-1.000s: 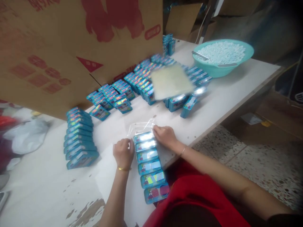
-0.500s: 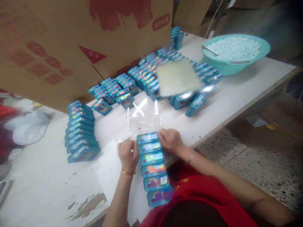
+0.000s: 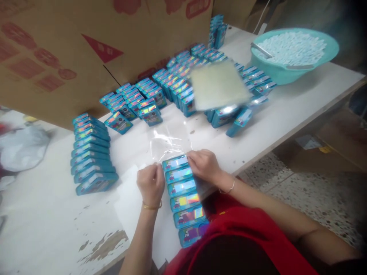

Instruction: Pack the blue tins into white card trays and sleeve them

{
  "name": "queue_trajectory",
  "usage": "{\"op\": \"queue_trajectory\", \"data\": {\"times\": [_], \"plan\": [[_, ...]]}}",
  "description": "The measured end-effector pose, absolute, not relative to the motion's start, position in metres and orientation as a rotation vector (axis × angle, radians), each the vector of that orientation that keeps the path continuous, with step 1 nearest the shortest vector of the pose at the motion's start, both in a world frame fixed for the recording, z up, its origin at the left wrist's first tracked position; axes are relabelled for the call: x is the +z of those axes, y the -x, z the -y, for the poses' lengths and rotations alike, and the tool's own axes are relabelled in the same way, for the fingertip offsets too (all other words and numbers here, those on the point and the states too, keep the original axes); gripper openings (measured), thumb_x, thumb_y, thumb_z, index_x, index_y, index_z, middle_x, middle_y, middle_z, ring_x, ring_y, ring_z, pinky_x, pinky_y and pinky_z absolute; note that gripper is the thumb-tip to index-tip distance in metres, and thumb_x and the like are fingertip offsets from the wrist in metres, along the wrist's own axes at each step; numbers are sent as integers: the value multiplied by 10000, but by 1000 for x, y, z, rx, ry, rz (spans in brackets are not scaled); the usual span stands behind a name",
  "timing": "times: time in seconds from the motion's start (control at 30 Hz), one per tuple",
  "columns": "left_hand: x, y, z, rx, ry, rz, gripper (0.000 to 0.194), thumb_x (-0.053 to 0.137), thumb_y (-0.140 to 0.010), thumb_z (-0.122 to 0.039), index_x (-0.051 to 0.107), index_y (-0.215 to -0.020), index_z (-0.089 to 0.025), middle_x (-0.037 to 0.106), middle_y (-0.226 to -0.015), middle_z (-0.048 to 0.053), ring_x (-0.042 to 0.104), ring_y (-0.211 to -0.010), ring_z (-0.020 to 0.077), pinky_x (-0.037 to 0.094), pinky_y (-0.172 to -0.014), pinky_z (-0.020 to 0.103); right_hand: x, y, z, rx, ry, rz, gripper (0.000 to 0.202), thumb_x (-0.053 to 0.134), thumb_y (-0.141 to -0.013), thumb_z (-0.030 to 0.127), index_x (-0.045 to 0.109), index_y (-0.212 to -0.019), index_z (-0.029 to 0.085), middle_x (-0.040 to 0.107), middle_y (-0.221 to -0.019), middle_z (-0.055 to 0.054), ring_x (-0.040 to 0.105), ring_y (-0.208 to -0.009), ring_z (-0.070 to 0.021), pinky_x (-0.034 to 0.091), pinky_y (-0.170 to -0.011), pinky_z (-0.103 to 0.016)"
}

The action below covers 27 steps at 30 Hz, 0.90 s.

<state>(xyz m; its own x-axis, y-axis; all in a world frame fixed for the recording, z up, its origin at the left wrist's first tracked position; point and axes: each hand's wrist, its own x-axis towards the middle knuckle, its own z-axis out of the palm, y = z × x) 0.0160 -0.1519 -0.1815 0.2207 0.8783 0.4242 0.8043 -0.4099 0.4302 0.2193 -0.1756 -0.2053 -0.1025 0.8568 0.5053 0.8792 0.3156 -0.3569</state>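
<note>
A row of several small blue boxes (image 3: 183, 188) with shiny edges runs toward my body. At its far end a clear plastic bag (image 3: 170, 140) spreads out over the table, creased and catching the light. My left hand (image 3: 150, 184), fingers curled into a fist, pinches the bag's edge beside the left corner of the farthest box. On the opposite side, my right hand (image 3: 204, 164) is closed on the bag's other edge, thumb and forefinger at the right corner. How much of the row the film covers is hard to see.
Another row of blue boxes (image 3: 93, 154) stands at left. Many more boxes (image 3: 174, 86) stand along a large cardboard carton (image 3: 57, 23), some beneath a pale square slab (image 3: 219, 86). A turquoise basin (image 3: 282, 74) of small whitish pieces sits at right. White paper (image 3: 124, 208) lies near my left arm.
The camera view has shifted a little. Both hands keep their grip at the far end of the row, and the bag's loose part looks lower and more creased.
</note>
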Motion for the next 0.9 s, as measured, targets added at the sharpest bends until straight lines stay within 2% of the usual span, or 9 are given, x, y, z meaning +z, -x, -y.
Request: {"op": "queue_trajectory", "data": {"times": [0.13,0.33,0.47,0.63,0.73,0.83,0.9], "plan": [[-179,-10,156,890,-2610,-1535,363,522,-839,-207,336,-527,-190,340,-500,-39,313,-521,115,271,-617,306,-208,-219,181,1,1480,1965,302,338,-942,206,592,-784,167,577,-556,-11,507,-548,-136,298,-588,-270],[-176,-19,149,986,-2250,-1601,353,486,-875,-236,388,-539,-189,376,-508,-38,347,-501,102,288,-561,272,-208,-217,175,133,1587,1863,289,348,-949,258,595,-825,174,593,-594,-8,514,-538,-127,328,-567,-249],[-176,-15,151,1002,-2557,-1546,382,540,-826,-188,333,-505,-189,322,-475,-46,289,-498,106,259,-582,292,-208,-219,178,110,1523,1853,250,376,-936,226,593,-823,177,587,-588,-2,512,-540,-126,352,-579,-246],[-190,3,163,959,-2788,-1325,201,596,-779,-155,489,-613,-193,451,-505,-35,376,-531,121,273,-611,299,-217,-222,191,37,1415,1878,190,421,-919,213,584,-828,173,600,-589,-5,529,-544,-129,358,-579,-244],[-202,4,164,866,-2674,-1504,133,567,-803,-191,530,-675,-192,473,-538,-26,417,-554,132,276,-612,294,-225,-220,192,115,1625,1812,185,435,-913,287,560,-844,170,575,-556,12,528,-516,-128,330,-553,-237],[-214,1,160,741,-2567,-1624,154,520,-821,-210,518,-669,-188,478,-553,-19,425,-559,139,285,-613,288,-234,-218,190,218,1914,1805,248,447,-897,390,549,-906,164,578,-549,20,525,-494,-134,264,-517,-240],[-221,0,159,652,-2545,-1641,190,478,-829,-192,490,-640,-187,479,-559,-9,418,-554,143,284,-603,286,-239,-218,189,226,2029,1889,254,417,-905,371,556,-847,167,604,-564,-3,525,-501,-141,217,-515,-255]]}}
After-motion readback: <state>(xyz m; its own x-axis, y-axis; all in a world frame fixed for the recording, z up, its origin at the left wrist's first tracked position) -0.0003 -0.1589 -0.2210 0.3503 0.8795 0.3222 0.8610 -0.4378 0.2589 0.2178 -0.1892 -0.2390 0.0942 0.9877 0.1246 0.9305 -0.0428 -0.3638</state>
